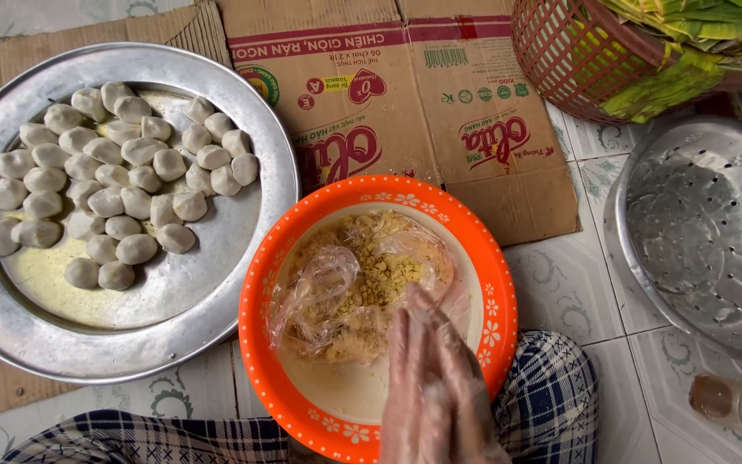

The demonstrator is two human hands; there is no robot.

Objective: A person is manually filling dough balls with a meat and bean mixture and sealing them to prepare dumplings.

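Head view: one gloved hand in frame, working over a bowl on a tiled floor.
Orange bowl [255, 344]: round, orange rim with white dots and flowers, pale inside; holds crumbly yellow filling [380, 271] mixed with a crumpled clear plastic bag [315, 296].
Right hand [431, 378]: in a thin clear glove, fingers loosely spread and flat, reaching into the near side of the bowl; fingertips touch the edge of the filling and bag. Nothing pinched.
Left hand: out of frame, state cannot be told.
Metal tray [173, 318]: left of the bowl, just beside it, on flattened cardboard [440, 103]; holds many pale dough balls [118, 172] clustered in its far half.
Metal colander [706, 232]: right of the bowl, well apart from the hand.
Red basket [568, 60]: far right corner, holds green leaves [697, 34].
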